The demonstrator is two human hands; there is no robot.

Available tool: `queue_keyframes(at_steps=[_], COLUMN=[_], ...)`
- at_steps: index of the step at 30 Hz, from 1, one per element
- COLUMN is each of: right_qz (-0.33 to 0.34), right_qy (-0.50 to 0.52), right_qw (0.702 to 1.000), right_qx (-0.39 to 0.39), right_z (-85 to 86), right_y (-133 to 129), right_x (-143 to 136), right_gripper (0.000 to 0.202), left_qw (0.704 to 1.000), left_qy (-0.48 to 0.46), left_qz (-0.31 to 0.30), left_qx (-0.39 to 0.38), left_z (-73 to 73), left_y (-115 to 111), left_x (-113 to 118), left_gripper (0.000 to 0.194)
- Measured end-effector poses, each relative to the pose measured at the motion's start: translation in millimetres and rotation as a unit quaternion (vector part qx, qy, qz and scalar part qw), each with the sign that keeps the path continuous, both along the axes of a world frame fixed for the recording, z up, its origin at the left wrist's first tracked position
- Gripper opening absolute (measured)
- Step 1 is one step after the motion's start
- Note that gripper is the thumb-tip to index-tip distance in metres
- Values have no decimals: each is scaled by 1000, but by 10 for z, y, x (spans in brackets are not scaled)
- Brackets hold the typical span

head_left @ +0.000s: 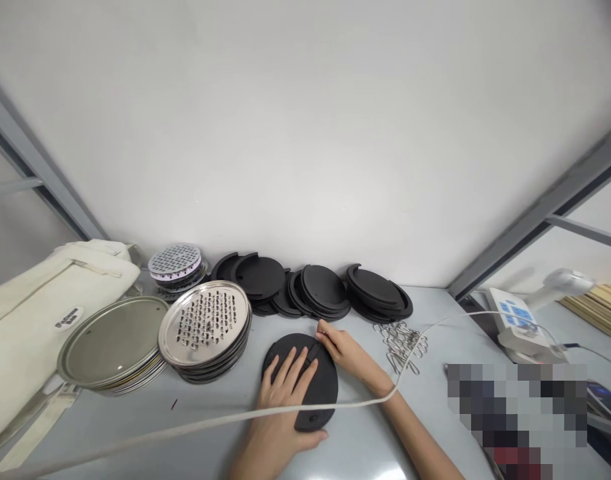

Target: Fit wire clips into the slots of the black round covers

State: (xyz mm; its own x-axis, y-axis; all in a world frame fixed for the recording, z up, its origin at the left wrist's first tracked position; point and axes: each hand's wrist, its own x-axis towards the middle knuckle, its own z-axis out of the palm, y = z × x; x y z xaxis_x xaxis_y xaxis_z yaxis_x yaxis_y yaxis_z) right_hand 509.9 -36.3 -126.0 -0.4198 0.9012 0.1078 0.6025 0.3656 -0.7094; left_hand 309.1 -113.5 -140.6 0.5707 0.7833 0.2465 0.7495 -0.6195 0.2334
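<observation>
A black round plate (pixel 321 393) with a raised pattern lies on the table in front of me. My left hand (pixel 288 393) rests flat across it, fingers spread, covering much of its left side. At the plate's upper right rim is my right hand (pixel 338 343), its thumb and fingers pinched together. What sits between those fingers is too small and hidden to make out. To the right lies a loose pile of metal wire clips (pixel 403 343). Behind the hands are stacks of black round plates with raised rims (pixel 325 287).
On the left stand a stack of round metal graters (pixel 205 323), a stack of round metal lids (pixel 118 340), white perforated discs (pixel 175 260) and a cream bag (pixel 60 293). A white cable (pixel 225 419) crosses above my wrists. A white device (pixel 518 320) stands right.
</observation>
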Motion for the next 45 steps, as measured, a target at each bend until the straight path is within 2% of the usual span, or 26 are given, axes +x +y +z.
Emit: queue_keyframes(at_steps=[6, 15, 22, 32, 45], right_qz=[-10, -16, 3, 0, -1], right_qy=[-3, 8, -13, -64, -71], right_qw=[1000, 1000, 1000, 997, 997], right_qx=[-1, -11, -8, 40, 42], right_z=[-37, 26, 39, 24, -18], right_y=[7, -26, -24, -11, -8], right_x=[-7, -46, -24, -17, 0], right_gripper=[22, 25, 23, 24, 27], left_qw=[1000, 1000, 1000, 1000, 1000], left_qy=[1, -4, -7, 3, 1], left_qz=[-1, -2, -1, -1, -2], left_qx=[-3, 6, 10, 4, 26], left_z=[6, -22, 0, -17, -37], left_y=[-4, 8, -8, 0, 23], left_x=[1, 5, 2, 9, 10], left_gripper=[104, 103, 103, 105, 104])
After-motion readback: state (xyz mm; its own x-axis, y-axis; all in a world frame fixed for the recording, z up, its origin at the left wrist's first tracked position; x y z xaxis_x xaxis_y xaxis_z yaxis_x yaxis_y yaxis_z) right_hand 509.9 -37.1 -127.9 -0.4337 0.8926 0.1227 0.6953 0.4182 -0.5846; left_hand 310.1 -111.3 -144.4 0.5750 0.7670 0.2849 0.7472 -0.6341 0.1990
